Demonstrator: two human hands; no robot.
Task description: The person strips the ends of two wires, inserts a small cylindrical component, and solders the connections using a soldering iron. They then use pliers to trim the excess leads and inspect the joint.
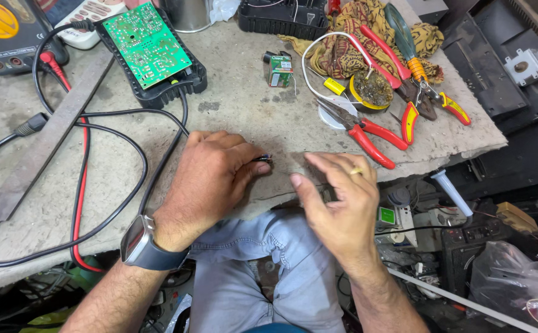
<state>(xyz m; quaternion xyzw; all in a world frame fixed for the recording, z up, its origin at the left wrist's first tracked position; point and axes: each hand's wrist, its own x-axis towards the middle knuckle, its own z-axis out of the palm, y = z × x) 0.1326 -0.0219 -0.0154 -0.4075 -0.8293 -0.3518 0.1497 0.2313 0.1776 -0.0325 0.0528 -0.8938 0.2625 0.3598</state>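
Note:
My left hand (210, 179) rests on the worn grey bench top (244, 117), fingers pinched on a small dark component (264, 158) with a bluish tip. My right hand (336, 197) hovers just right of it, fingers spread and empty, a ring on one finger. A thin wire (281, 194) lies along the bench edge between the hands. A watch sits on my left wrist.
A green circuit board (147, 43) lies in a black case at the back. Red-handled pliers (367, 132) and cutters (426, 92), a flux tin (372, 90), a small green battery (279, 68), a multimeter (4, 31) and black and red leads (84, 179) surround the hands.

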